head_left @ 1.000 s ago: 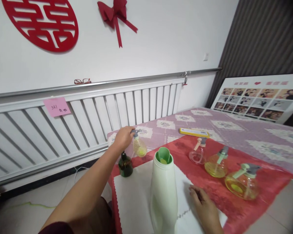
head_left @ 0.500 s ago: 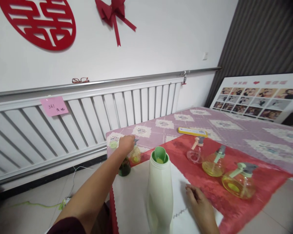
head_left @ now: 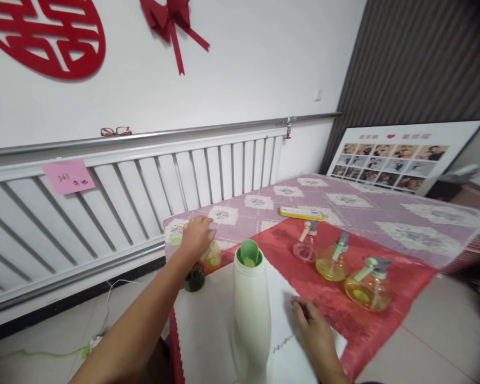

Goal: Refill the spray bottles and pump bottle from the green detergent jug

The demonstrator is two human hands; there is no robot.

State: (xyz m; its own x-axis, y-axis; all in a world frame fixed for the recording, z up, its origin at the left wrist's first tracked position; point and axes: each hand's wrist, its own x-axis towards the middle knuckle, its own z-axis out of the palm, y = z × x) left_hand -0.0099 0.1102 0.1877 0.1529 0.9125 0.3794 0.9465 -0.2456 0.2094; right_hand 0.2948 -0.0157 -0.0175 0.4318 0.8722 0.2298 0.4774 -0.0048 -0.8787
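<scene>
My left hand (head_left: 199, 234) is over the far left corner of the table, fingers loosely bent and apart. It is beside a clear pump dispenser with yellow liquid (head_left: 213, 257). Under the wrist is a dark green bottle (head_left: 195, 278), its top hidden by the arm. A tall pale green bottle (head_left: 251, 304) stands upright on a white cloth (head_left: 208, 320), with a green funnel-like cup (head_left: 249, 250) in its mouth. My right hand (head_left: 312, 329) rests at the cloth's right edge, fingers loosely curled, nothing visible in them.
Three pump dispensers stand on the red cloth at right: one colourless (head_left: 305, 248), two with yellow liquid (head_left: 332, 264) (head_left: 368, 290). Behind them lies a yellow flat case (head_left: 301, 213). A radiator (head_left: 208, 181) runs along the wall. A pale green cap (head_left: 175, 239) is near the table's left edge.
My left hand has risen slightly over the dispenser and its fingers look looser. The whole scene has shifted left as my head turned right. My right hand stays on the cloth.
</scene>
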